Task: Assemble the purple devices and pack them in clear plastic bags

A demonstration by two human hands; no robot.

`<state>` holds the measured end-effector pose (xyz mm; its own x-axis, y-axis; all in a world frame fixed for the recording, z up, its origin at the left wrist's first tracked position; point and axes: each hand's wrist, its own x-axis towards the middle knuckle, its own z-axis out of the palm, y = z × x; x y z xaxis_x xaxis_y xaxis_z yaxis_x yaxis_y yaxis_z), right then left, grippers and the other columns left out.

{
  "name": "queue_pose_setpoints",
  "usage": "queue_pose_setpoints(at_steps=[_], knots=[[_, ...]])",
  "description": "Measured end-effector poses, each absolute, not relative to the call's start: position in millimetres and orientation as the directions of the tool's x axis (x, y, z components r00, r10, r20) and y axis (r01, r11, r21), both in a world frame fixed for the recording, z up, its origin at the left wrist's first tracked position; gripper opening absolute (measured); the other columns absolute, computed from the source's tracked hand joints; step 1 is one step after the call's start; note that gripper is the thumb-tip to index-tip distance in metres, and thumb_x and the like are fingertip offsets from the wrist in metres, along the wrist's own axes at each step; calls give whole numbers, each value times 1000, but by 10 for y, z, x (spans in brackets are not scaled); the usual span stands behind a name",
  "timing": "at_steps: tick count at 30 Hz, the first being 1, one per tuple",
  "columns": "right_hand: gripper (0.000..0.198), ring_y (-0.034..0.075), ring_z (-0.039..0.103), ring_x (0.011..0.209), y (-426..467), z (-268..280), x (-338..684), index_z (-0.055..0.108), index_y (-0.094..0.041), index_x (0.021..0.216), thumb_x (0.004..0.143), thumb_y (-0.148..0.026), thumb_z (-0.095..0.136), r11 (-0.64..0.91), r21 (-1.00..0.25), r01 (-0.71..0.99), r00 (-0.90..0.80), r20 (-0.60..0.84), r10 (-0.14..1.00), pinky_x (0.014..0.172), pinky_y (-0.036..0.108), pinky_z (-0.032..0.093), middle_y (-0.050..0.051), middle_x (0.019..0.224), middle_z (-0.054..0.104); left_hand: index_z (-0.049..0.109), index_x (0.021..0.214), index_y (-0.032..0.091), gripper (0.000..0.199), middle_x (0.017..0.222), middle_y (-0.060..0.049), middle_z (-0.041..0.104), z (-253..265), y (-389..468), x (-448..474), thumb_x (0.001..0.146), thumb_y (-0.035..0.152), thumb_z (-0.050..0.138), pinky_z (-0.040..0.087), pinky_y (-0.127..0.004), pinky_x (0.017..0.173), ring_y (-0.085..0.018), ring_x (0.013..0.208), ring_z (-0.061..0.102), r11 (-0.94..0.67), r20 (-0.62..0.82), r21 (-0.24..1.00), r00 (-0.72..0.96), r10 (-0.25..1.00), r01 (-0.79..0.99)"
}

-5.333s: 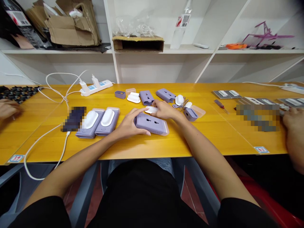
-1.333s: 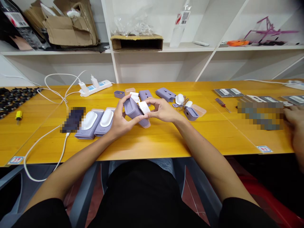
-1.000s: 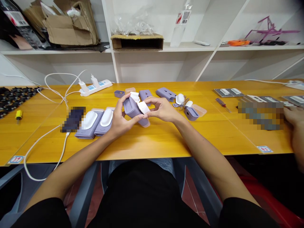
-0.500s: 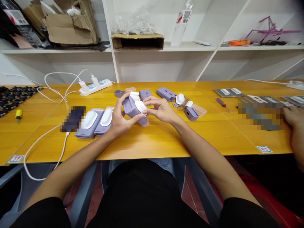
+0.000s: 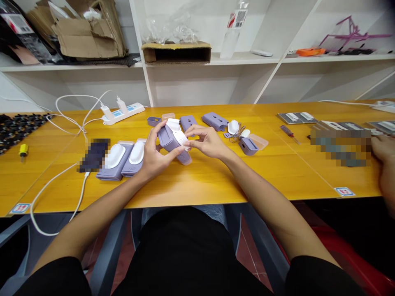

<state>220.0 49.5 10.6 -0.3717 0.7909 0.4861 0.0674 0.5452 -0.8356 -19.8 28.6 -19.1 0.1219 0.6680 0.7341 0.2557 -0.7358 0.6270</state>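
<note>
Head view: left hand (image 5: 156,158) curled round purple case (image 5: 167,139), right hand (image 5: 208,142) pinching white piece (image 5: 181,138), flatter against case than earlier

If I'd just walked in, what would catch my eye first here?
Probably the two bare hands mid-picture: the left hand grips a tilted lilac case, while the right hand has its fingertips at a white piece against it. Next, the bright yellow tabletop beneath them. Then perhaps the spindly purple frame on the shelf at upper right.
</note>
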Motion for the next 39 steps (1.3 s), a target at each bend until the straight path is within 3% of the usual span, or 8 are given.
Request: queue_pose_setpoints(at_steps=[7, 12, 18, 24, 29, 34, 39], knots=[[34, 28, 71, 100, 495, 113, 2214, 91, -26, 90, 84, -59, 98, 556, -823, 113, -374, 483, 791, 92, 45, 60, 8, 104, 80, 57, 165, 31, 96, 165, -16, 64, -186, 284, -200, 87, 70, 97, 58, -60, 130, -41, 158, 62, -739, 738, 623, 122, 664, 257], [34, 31, 73, 107, 509, 112, 2224, 90, -27, 91, 87, -60, 95, 571, -813, 112, -392, 492, 777, 90, 45, 62, 9, 111, 82, 56, 166, 31, 97, 165, -16, 64, -170, 288, -204, 88, 74, 95, 59, -59, 128, -41, 157, 62, -739, 736, 617, 132, 663, 272], [29, 31, 73, 104, 481, 110, 2235, 88, -25, 94, 88, -53, 94, 528, -827, 193, -398, 426, 813, 76, 39, 60, 10, 110, 81, 56, 167, 31, 96, 166, -17, 63, -154, 304, -214, 90, 78, 91, 60, -59, 127, -40, 154, 65, -743, 744, 605, 128, 655, 288], [24, 30, 73, 106, 488, 110, 2252, 86, -24, 95, 89, -47, 91, 529, -825, 199, -411, 420, 809, 78, 39, 61, 9, 110, 81, 55, 167, 30, 97, 165, -18, 64, -147, 315, -220, 90, 78, 91, 60, -58, 126, -39, 152, 67, -748, 745, 599, 142, 651, 286], [31, 30, 73, 104, 503, 105, 2268, 83, -23, 96, 88, -51, 93, 512, -840, 179, -430, 401, 809, 79, 41, 61, 9, 108, 81, 55, 167, 31, 98, 164, -17, 65, -146, 312, -219, 89, 80, 91, 60, -59, 127, -40, 152, 67, -750, 745, 600, 146, 650, 278], [39, 31, 75, 109, 509, 105, 2291, 83, -22, 105, 88, -56, 94, 494, -853, 168, -454, 378, 807, 91, 45, 62, 9, 112, 82, 52, 169, 31, 99, 169, -18, 60, -163, 339, -247, 91, 79, 90, 62, -57, 125, -40, 154, 65, -741, 728, 619, 164, 665, 260], [59, 36, 73, 130, 546, 72, 2294, 80, -24, 134, 90, -62, 92, 473, -861, 186, -508, 328, 797, 109, 52, 61, 13, 139, 81, 48, 169, 34, 94, 169, -15, 59, -168, 399, -288, 95, 76, 88, 61, -54, 127, -38, 156, 64, -745, 739, 634, 123, 662, 207]])
